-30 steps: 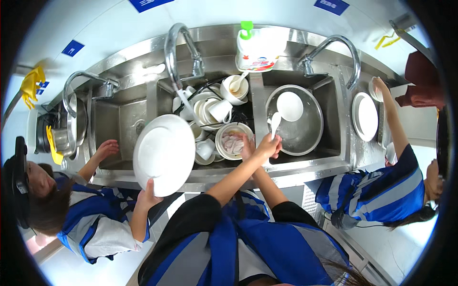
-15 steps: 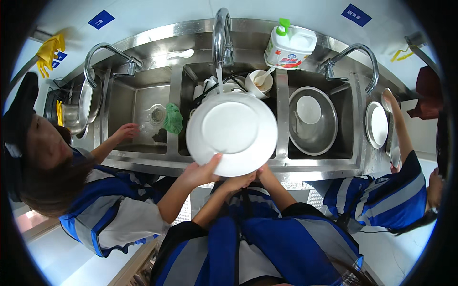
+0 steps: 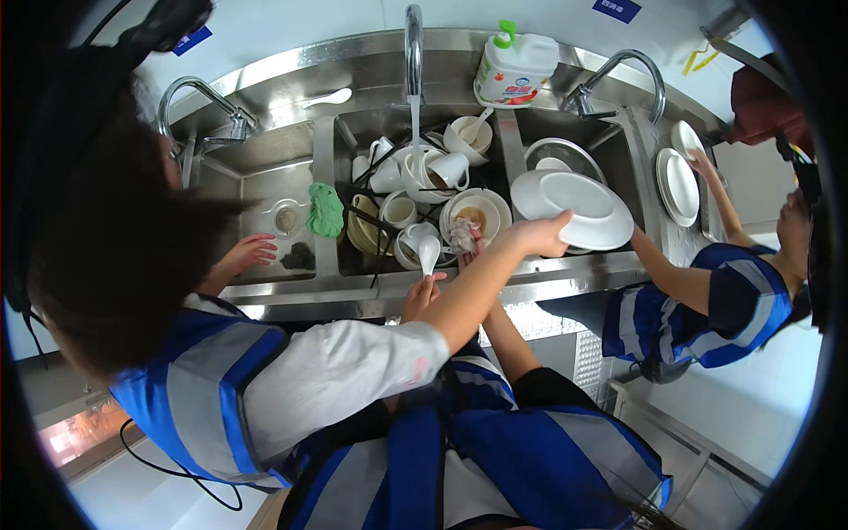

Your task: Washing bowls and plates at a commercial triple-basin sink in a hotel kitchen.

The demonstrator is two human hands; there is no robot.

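My left hand point(image 3: 422, 293) rests at the front rim of the middle basin point(image 3: 353, 305), shut on a white spoon point(image 3: 428, 252) that points up over the dishes. My right hand point(image 3: 465, 237) is just beyond it, gripping a pale crumpled cloth, and a co-worker's forearm crosses over my wrist. That co-worker, in a white sleeve point(image 3: 336, 371) on my left, holds a white plate point(image 3: 579, 208) over the right basin. The middle basin is packed with white cups and bowls point(image 3: 415, 177) under a running tap point(image 3: 412, 53).
A green cloth point(image 3: 325, 210) hangs on the divider by the left basin, where the co-worker's other hand point(image 3: 252, 252) reaches. A detergent bottle point(image 3: 517, 66) stands behind the taps. A second person on the right point(image 3: 715, 291) handles stacked plates point(image 3: 680, 181).
Half a second ago I held the white plate in both hands under the tap. Now the co-worker's hand has it over the right basin, and my hands are low at the middle basin.
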